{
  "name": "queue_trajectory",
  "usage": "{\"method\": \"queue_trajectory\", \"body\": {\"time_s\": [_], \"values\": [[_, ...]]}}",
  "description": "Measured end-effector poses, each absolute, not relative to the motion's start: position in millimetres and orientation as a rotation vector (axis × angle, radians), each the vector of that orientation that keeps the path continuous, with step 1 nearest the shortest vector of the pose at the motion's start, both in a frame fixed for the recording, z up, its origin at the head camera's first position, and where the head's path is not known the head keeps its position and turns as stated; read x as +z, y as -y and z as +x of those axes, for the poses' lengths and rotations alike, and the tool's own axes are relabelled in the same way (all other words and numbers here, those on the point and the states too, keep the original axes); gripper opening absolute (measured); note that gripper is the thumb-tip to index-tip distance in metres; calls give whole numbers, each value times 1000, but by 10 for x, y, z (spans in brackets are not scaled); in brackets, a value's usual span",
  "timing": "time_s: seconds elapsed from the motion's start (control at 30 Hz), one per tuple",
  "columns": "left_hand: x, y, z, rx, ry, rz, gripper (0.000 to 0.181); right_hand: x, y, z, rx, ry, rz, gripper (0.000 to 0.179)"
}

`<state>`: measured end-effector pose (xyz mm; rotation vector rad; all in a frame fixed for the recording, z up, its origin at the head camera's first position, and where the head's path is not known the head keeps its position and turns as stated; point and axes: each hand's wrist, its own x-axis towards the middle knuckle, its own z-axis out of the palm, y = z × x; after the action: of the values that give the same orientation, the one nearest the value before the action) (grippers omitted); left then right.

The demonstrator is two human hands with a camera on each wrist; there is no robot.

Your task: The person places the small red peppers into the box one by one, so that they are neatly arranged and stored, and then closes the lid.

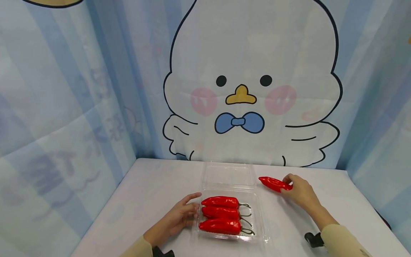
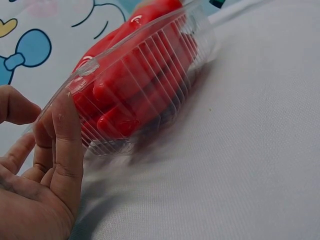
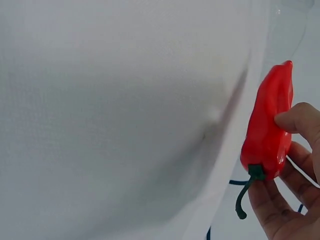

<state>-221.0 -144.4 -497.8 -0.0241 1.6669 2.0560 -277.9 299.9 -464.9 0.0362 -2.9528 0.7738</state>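
In the head view, a clear plastic clamshell box (image 1: 259, 214) lies with its lid (image 1: 228, 175) folded back on the table. Three red chili peppers (image 1: 221, 226) lie side by side in it, green stems to the right. My left hand (image 1: 181, 214) is at the box's left side, thumb tip at the rim and loosely bent fingers against the wall; these fingers (image 2: 67, 145) show up close in the left wrist view. My right hand (image 1: 300, 192) pinches another red chili pepper (image 3: 267, 125) between thumb and fingers near its stem end, right of the lid.
The table (image 1: 128, 207) has a white cover. Behind it hangs a light-blue curtain (image 1: 250, 46) printed with a white cartoon bird, and more curtain (image 1: 64, 125) encloses the sides. A dark strap piece (image 1: 314, 240) sits at the right wrist.
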Motion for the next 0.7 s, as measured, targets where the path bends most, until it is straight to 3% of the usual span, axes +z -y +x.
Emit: {"method": "queue_trajectory", "body": {"time_s": [0.7], "values": [[-4981, 1441, -2205, 2078, -1626, -11, 66, -4393, -2716, -2681, 788, 2845, 152, 41]]}}
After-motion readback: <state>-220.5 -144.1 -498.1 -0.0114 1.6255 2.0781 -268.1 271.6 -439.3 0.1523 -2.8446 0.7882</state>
